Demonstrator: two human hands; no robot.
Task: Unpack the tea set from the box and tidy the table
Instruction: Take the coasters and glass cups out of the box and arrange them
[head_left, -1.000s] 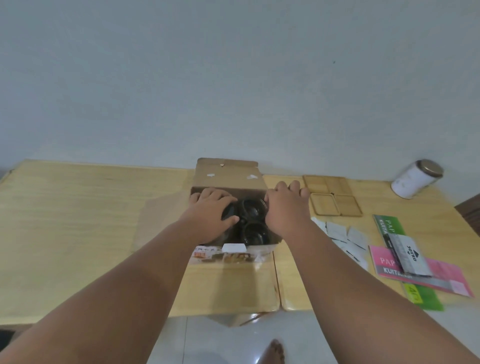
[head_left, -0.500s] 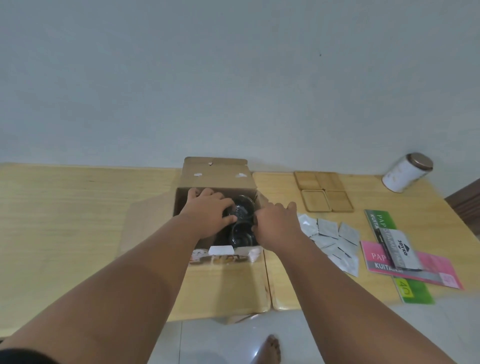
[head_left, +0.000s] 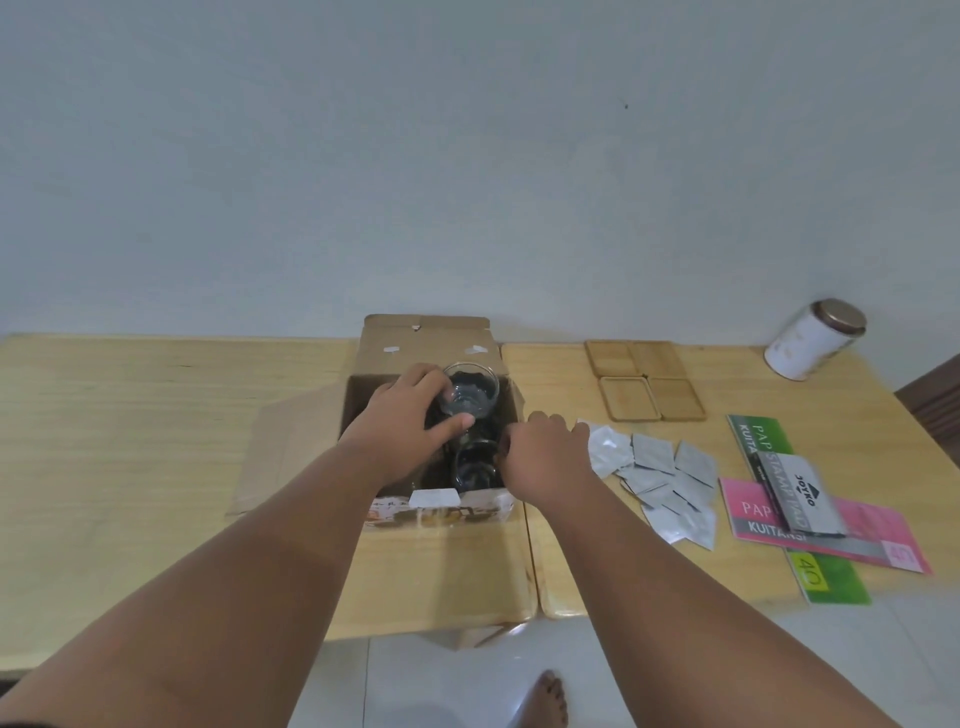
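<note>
An open cardboard box (head_left: 423, 345) stands on the wooden table (head_left: 130, 426), flaps spread. My left hand (head_left: 402, 423) grips a clear glass cup (head_left: 472, 392) and holds it at the box's top, above the opening. A second glass (head_left: 475, 462) sits lower inside the box. My right hand (head_left: 543, 452) rests on the box's right wall with fingers curled over its edge. The rest of the box's contents are dark and hidden.
Several wooden coasters (head_left: 644, 384) lie at the back right. Silver sachets (head_left: 665, 480) are scattered beside the box. Pink and green paper pads (head_left: 826, 519) lie at the right. A white tin (head_left: 813, 338) stands near the wall. A bare foot (head_left: 548, 699) shows below.
My left hand has lifted a glass cup up out of the box. My right hand has shifted from the box's far right corner to its right wall.
</note>
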